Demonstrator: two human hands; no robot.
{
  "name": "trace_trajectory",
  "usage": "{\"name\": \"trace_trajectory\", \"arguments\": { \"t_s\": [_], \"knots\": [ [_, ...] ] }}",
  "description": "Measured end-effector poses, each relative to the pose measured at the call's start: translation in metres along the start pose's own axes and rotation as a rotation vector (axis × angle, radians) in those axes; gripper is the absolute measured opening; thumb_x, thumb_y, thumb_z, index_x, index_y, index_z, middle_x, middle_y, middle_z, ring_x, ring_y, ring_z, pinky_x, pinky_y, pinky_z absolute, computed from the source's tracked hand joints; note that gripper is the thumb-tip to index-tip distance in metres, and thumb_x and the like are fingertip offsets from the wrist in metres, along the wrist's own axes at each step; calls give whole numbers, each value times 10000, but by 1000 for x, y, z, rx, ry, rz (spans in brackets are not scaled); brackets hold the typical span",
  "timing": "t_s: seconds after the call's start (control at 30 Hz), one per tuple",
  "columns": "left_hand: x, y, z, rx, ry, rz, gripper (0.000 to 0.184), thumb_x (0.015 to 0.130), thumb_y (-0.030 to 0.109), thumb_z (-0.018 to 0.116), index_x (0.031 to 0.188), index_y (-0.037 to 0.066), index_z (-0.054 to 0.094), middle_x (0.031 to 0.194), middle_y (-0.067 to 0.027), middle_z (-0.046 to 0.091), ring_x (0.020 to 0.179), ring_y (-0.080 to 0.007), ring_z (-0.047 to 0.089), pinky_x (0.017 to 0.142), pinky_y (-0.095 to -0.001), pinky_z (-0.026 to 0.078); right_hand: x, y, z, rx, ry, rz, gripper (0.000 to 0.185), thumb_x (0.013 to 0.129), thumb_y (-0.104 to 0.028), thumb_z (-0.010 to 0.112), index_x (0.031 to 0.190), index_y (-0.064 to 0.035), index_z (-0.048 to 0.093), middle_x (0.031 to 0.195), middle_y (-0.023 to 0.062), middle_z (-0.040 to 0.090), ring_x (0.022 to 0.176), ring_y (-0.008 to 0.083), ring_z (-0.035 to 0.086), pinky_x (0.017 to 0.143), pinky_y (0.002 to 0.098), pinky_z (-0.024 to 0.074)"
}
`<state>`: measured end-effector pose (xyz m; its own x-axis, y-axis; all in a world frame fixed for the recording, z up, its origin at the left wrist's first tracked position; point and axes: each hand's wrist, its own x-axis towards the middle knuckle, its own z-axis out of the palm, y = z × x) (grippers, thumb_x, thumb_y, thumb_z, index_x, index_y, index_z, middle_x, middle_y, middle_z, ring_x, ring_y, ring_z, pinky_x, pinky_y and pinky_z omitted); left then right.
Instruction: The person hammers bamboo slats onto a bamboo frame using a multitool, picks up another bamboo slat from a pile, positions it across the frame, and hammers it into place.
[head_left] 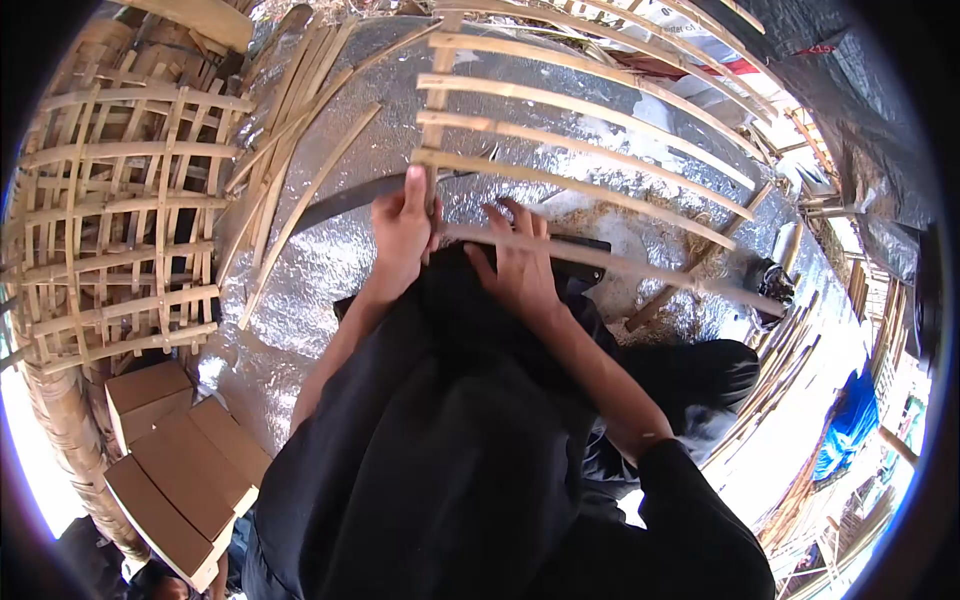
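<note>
My left hand (400,228), thumb raised, is closed around the near end of an upright bamboo strip (433,130). Several pale bamboo slats (590,116) run rightward from this strip, spaced apart like rungs. My right hand (522,262) is at a nearer, loose-looking bamboo slat (640,268), which is smeared by motion. Its fingers show above the slat and its thumb below, so the hand appears to grip it. The slat's left end lies close to my left hand. A dark, flat, curved band (345,202) lies on the ground behind my left hand; its kind is unclear.
Woven bamboo lattice panels (130,210) are stacked at left, beside loose bamboo strips (300,150). Cardboard boxes (180,475) stand at lower left. Shiny grey sheeting (330,262) covers the ground. More strips (770,375) and a blue tarp (845,425) lie right.
</note>
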<state>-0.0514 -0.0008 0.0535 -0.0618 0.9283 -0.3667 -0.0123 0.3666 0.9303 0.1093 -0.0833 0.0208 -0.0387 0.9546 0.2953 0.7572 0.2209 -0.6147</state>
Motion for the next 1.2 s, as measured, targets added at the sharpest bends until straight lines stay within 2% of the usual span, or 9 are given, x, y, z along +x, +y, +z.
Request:
{"name": "trace_trajectory", "arguments": {
  "t_s": [0.17, 0.37, 0.6, 0.77, 0.87, 0.9, 1.0, 1.1, 1.2],
  "knots": [
    [32, -17, 25, 68, -21, -9, 678, 1036, 600, 580, 717, 4, 632, 591, -34, 565, 393, -105, 490, 343, -264, 354, -44, 7, 1, 150, -217, -48, 486, 918, -136, 720, 1358, -5, 562, 1403, 223, 527, 1265, 433, 529, 1057, 523, 459],
    [43, -22, 21, 73, 23, 54, 683, 1048, 572, 578, 672, 3, 623, 566, -34, 561, 374, -108, 487, 341, -281, 355, 47, 26, 26, -125, 69, -113, 519, 942, -168, 630, 1442, -72, 527, 1433, 191, 515, 1317, 446, 497, 1045, 593, 449],
    [41, -21, 11, 174, 97, 41, 691, 1057, 547, 577, 636, 0, 611, 527, -20, 527, 381, -91, 490, 343, -288, 354, 38, 35, 36, -277, -245, -11, 479, 916, -231, 686, 1383, -199, 587, 1381, 128, 560, 1260, 435, 519, 1051, 614, 422],
    [51, -42, 14, 563, 150, 163, 706, 1056, 588, 537, 719, -16, 681, 614, -170, 654, 558, -333, 684, 557, -451, 534, -7, 30, 31, -234, -104, 68, 450, 859, -261, 766, 1259, -104, 633, 1311, 134, 605, 1193, 413, 566, 986, 556, 486],
    [51, -45, 10, 764, 213, 291, 685, 1053, 588, 523, 788, -12, 717, 717, -258, 683, 751, -465, 707, 720, -531, 553, 3, -7, -20, -3, -386, 405, 378, 892, -240, 722, 1214, -56, 648, 1245, 139, 652, 1172, 382, 600, 991, 513, 499],
    [47, -43, 11, 786, 226, 316, 676, 1053, 584, 518, 807, -9, 730, 752, -286, 687, 822, -508, 707, 772, -555, 552, 6, -7, -27, -34, -275, 257, 369, 892, -235, 722, 1210, -61, 652, 1214, 130, 666, 1143, 368, 617, 979, 509, 502],
    [39, -35, 17, 859, 232, 235, 634, 1067, 535, 510, 823, 2, 753, 792, -298, 700, 856, -516, 702, 777, -576, 554, 34, 10, -29, -140, 55, -141, 333, 901, -217, 716, 1215, -119, 666, 1067, 101, 702, 982, 333, 675, 905, 489, 515],
    [32, -35, 21, 909, 242, 244, 615, 1068, 549, 484, 891, 30, 763, 806, -281, 714, 835, -516, 707, 777, -589, 561, 32, 49, -3, -138, -206, -102, 322, 914, -211, 709, 1232, -173, 672, 1044, 97, 697, 962, 325, 687, 872, 489, 517],
    [22, -40, 20, 923, 254, 310, 566, 1065, 548, 480, 1020, 54, 754, 852, -266, 727, 828, -512, 709, 765, -596, 565, 30, 51, 1, -91, -186, -115, 333, 937, -224, 699, 1270, -207, 683, 1008, 99, 693, 959, 337, 687, 850, 494, 519]
  ]
}}
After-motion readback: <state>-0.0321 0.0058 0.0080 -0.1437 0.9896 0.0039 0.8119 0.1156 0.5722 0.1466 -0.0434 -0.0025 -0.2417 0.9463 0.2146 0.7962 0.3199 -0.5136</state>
